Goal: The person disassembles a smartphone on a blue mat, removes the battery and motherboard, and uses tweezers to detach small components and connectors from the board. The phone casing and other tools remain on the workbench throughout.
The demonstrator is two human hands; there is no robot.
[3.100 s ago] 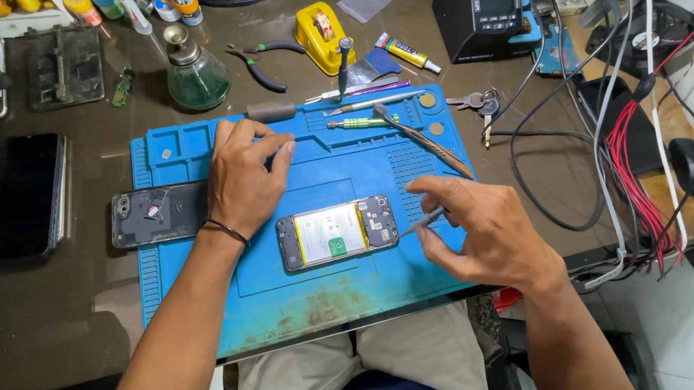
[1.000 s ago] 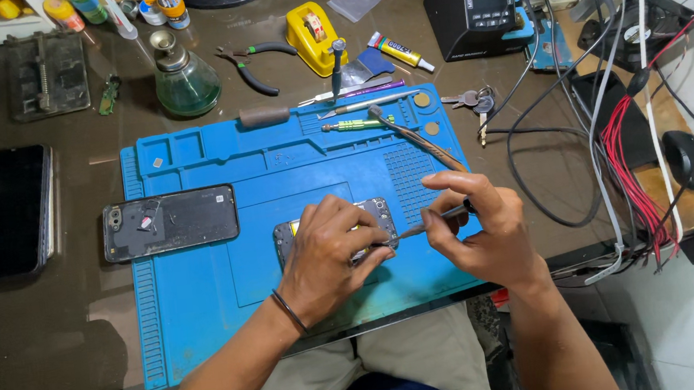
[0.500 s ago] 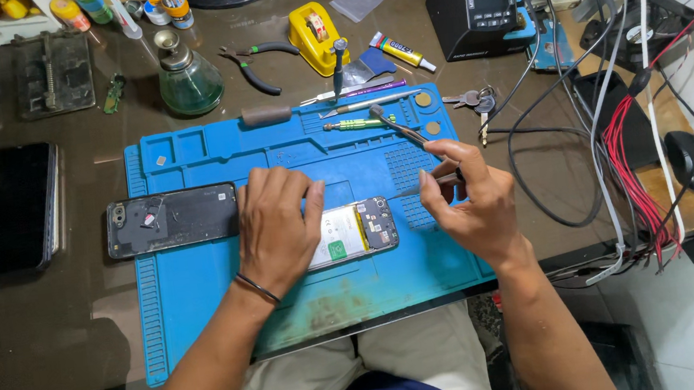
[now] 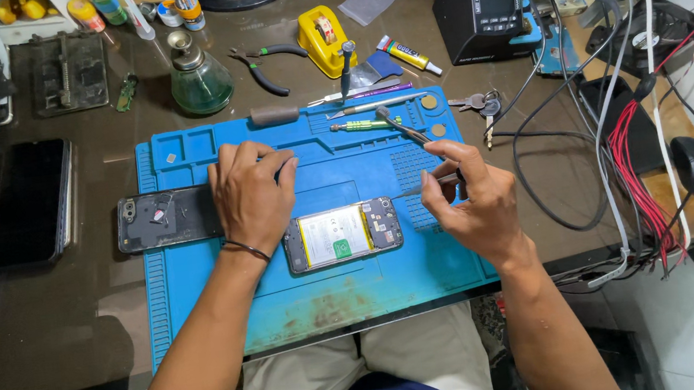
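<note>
An opened phone with its battery showing lies on the blue work mat. My left hand rests palm down on the mat just left of the phone, fingers spread toward the upper tray slots, partly over the black back cover. My right hand hovers to the right of the phone and pinches thin tweezers that point left toward it.
Screwdrivers and tweezers lie along the mat's top edge. A green glass bottle, pliers and a yellow tape dispenser stand behind. Dark phones lie left; cables, keys and a black station sit right.
My left hand came off the phone and moved up and left on the mat. My right hand lifted away from the phone with the tweezers still in it.
</note>
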